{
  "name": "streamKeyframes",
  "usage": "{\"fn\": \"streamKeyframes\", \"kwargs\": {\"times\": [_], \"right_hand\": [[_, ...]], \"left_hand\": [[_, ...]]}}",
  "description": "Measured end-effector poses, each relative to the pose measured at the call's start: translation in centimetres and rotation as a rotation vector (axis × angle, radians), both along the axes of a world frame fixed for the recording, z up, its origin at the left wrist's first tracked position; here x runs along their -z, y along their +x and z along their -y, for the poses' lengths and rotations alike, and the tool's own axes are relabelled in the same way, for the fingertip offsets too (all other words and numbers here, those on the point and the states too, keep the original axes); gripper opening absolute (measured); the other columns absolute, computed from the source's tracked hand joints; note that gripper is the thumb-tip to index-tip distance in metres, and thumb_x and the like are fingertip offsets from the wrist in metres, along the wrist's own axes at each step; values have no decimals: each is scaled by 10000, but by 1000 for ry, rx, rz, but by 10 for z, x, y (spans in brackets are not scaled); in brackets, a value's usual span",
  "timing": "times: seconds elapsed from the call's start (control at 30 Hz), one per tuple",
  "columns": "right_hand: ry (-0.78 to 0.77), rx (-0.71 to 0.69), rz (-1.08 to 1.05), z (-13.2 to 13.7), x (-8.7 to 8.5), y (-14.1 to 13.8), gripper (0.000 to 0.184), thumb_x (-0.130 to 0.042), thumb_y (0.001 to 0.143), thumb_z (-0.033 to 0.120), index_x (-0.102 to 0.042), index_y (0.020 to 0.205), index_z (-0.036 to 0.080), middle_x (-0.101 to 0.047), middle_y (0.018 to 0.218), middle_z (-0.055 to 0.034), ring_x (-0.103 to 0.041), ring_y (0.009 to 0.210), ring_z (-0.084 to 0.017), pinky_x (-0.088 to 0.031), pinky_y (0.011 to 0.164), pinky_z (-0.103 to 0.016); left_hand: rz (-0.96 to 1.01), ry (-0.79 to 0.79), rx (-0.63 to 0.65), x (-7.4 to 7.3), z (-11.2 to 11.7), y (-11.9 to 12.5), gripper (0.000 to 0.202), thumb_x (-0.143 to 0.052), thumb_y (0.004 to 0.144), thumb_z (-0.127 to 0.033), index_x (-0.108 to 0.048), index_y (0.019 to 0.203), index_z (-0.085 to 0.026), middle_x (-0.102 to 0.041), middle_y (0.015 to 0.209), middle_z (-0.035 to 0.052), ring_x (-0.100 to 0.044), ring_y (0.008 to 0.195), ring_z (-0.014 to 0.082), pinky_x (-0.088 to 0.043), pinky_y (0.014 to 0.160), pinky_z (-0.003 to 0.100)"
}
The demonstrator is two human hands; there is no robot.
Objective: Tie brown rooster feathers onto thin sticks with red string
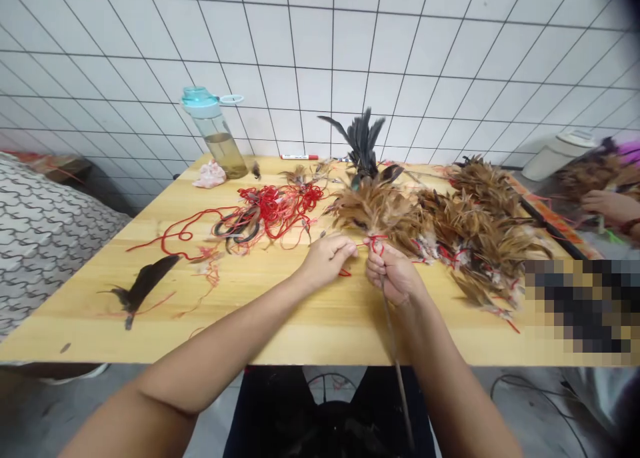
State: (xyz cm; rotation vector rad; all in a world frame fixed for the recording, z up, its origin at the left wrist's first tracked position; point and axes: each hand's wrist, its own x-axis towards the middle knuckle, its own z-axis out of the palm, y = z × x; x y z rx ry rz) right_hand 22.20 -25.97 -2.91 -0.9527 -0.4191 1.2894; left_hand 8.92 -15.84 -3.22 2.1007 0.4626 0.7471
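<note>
We see a fluffy tuft of tan-brown feathers (pixel 380 211) fanned out low over the table. It is bound at its base by thin red thread (pixel 376 243) onto a slim dark wooden stick (pixel 395 351), which slants down past the table edge toward us.

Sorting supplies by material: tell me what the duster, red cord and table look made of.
Duster: brown fluffy feathers, matte, on a thin dark stick, maybe bamboo. Red cord: thin limp string; fibre unclear. Table: pale wood, smooth, grain lines visible.
</note>
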Motion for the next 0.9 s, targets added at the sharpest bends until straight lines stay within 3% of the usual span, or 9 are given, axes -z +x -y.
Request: {"fn": "streamKeyframes", "kwargs": {"times": [0.1,0.2,0.3,0.43,0.6,0.7,0.8,0.9], "right_hand": [[34,2,19,-3,3,-8,201,-661,767,266,-474,742,198,-312,498,100,-176,413,-48,-158,404,-178],[33,36,-43,-3,-1,-15,269,-681,734,230,-420,675,200,-314,497,96,-176,425,-52,-165,414,-189],[49,82,-103,-2,-5,-19,268,-683,713,184,-420,665,201,-306,499,93,-173,436,-57,-170,421,-194],[98,103,-96,-1,-4,-23,170,-673,741,213,-506,726,185,-325,520,82,-199,444,-53,-182,430,-194],[93,117,-89,-2,-4,-21,137,-670,722,169,-563,808,167,-302,509,96,-194,429,-40,-175,431,-193],[110,110,-26,-1,-4,-21,174,-682,734,255,-559,823,170,-325,509,94,-212,427,-41,-168,433,-201],[105,107,126,-1,-1,-23,264,-669,754,406,-544,827,184,-360,513,84,-234,433,-54,-164,431,-214],[103,173,287,-3,6,-27,283,-641,768,453,-516,787,200,-387,541,68,-285,476,-75,-234,461,-221]], "left_hand": [[208,-164,23,1,1,-1,285,-536,879,-361,-700,748,-168,-598,919,73,-556,920,181,-413,904,333],[429,-506,136,3,9,6,310,-547,882,-403,-681,725,-172,-612,1063,85,-545,1092,203,-368,1012,359],[571,-823,211,3,15,13,317,-579,864,-415,-637,678,-166,-646,871,67,-578,1040,203,-375,1011,371],[694,-1071,229,-2,15,13,330,-587,867,-371,-543,618,-159,-522,632,8,-578,756,149,-443,882,321],[656,-1261,234,-11,13,10,369,-508,916,-319,-423,597,-154,-392,565,-21,-459,568,100,-419,613,237],[615,-1358,185,-13,12,12,365,-533,902,-340,-391,618,-159,-370,561,-33,-433,532,90,-365,519,207],[559,-1354,83,-11,15,17,343,-605,860,-350,-412,650,-157,-399,571,-42,-401,491,64,-283,448,166],[453,-1253,27,-8,21,20,327,-706,777,-361,-479,692,-142,-473,595,-37,-388,472,35,-236,424,141]]}}
